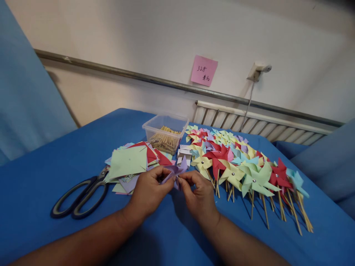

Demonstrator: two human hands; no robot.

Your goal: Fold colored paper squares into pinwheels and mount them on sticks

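A purple paper pinwheel [180, 169] with folded blades is held above the blue table. My left hand [151, 188] is closed on it, with thumb and fingers gripping its left side. At the pinwheel's centre, the thumb and forefinger of my right hand [200, 192] are pinched together. Whatever small thing those fingertips hold is too hidden to make out. No stick shows on this pinwheel. Just left of my hands lies a pile of coloured paper sheets [129, 161], with a pale green one on top. Small grey-and-white boxes [184, 154] sit right behind the pinwheel.
Large dark-handled scissors [80, 195] lie at the left, blades under the paper. A clear plastic box [180, 138] of short wooden sticks [163, 142] stands behind. Many finished pinwheels [253, 179] on sticks cover the right side. A rail [138, 77] and radiator [222, 116] line the wall.
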